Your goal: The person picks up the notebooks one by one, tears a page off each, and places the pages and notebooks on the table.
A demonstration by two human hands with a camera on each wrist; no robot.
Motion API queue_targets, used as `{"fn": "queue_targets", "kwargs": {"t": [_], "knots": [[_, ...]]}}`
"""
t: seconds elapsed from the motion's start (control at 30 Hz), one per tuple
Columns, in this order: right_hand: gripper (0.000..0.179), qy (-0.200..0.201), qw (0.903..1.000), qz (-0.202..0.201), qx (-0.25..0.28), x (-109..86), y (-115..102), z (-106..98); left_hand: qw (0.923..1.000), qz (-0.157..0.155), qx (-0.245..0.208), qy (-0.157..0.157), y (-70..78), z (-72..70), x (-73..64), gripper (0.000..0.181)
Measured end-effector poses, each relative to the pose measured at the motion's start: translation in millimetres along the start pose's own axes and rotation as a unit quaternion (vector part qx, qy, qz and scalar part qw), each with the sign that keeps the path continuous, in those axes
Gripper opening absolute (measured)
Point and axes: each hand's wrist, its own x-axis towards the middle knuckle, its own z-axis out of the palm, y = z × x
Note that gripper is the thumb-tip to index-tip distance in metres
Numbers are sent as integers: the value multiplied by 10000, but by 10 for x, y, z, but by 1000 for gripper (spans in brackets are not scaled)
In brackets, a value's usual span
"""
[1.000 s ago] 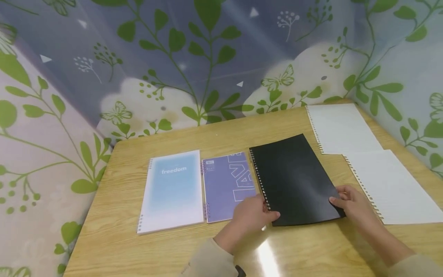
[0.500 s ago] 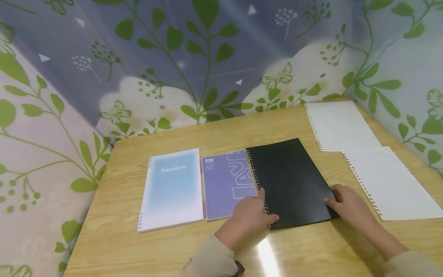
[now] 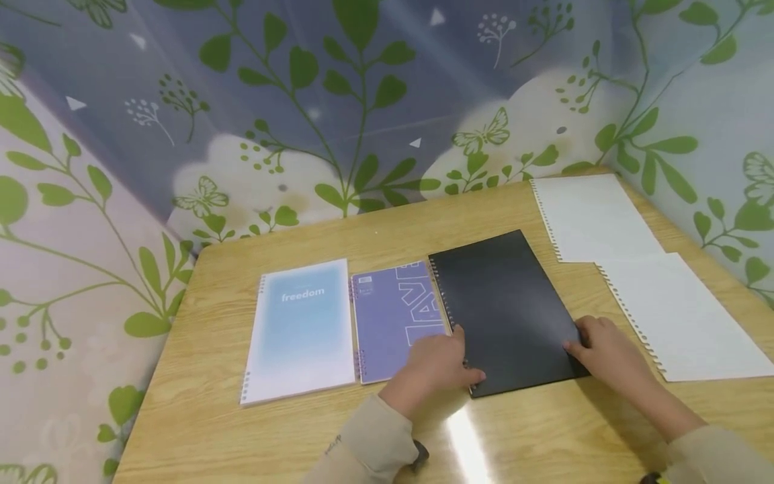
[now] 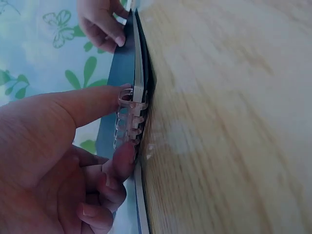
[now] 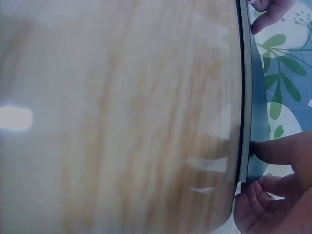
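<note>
A black-covered spiral notebook lies on the wooden table in the head view, its coil along the left side. My left hand grips the lower left corner, thumb on the cover and fingers at the coil. In the left wrist view, clear plastic rings show between the thumb and fingers of that hand. At the lower right edge, my right hand pinches the notebook. The right wrist view has its thumb on the cover and curled fingers at the corner; some fingertips are hidden.
Left of the black notebook lies a purple spiral notebook, then a white and blue one marked "freedom". Two torn-out white sheets, a far one and a nearer one, lie at the right. A patterned wall borders the table.
The black notebook has shifted slightly left and now lies flatter. My left index finger has come up along the coil edge, and my right hand has moved a little left with the notebook.
</note>
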Motion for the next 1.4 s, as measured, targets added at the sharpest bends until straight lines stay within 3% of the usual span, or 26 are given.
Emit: {"fn": "queue_targets", "kwargs": {"t": [0.1, 0.23, 0.4, 0.47, 0.63, 0.73, 0.87, 1.07, 1.23, 1.4], "knots": [[46, -11, 10000, 14, -2, 6, 1, -8, 10000, 77, -25, -27, -1, -2, 7, 88], [48, -66, 9999, 28, 76, 23, 3, -52, 9989, 202, -414, -35, -77, -38, 32, 80], [49, -129, 9974, -79, 707, 30, -105, -258, 9915, 568, -1110, 372, -273, -250, 38, 65], [48, -125, 9949, -164, 992, 25, -211, -380, 9831, 648, -1562, 702, -362, -374, 38, 59], [41, -45, 9896, -540, 1336, -12, -557, -629, 9536, 701, -2580, 1384, -553, -616, 38, 35], [36, -26, 9872, -790, 1384, -32, -789, -693, 9399, 631, -2964, 1574, -630, -732, 19, 28], [35, -55, 9832, -1004, 1526, -82, -1094, -692, 9265, 561, -3335, 1651, -682, -855, 1, 32], [38, -139, 9826, -1266, 1352, -191, -1493, -628, 9238, 702, -3407, 1601, -749, -1069, 1, 42], [18, 346, 9812, -1656, 931, -289, -1686, -538, 9235, 672, -3404, 1639, -793, -1277, 20, 49], [24, 604, 9745, -1903, 1021, -319, -1786, -451, 9276, 514, -3331, 1610, -823, -1402, -2, 50]]}}
